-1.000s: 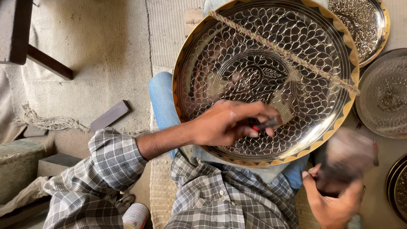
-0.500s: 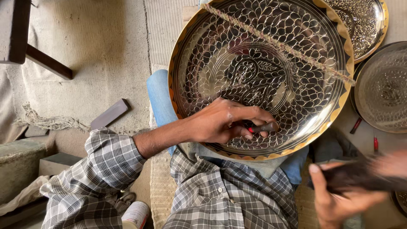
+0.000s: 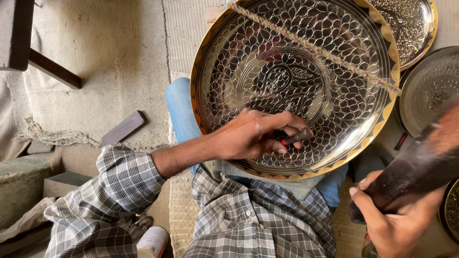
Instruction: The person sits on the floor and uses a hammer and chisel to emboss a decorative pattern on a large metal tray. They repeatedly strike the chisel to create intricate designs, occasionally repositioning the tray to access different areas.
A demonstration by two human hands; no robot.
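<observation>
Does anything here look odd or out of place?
Only the frayed rope lying slantwise across the big engraved tray. Otherwise the left hand grips a small punch on the tray, and the right hand a dark mallet.

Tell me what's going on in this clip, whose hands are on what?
A person in a checked shirt sits with a large engraved metal tray propped on their lap. The left hand holds a small punch tool with a red band against the tray's patterned surface near its lower rim. The right hand grips a dark mallet, raised clear of the tray and blurred. More engraved trays lie at the right.
</observation>
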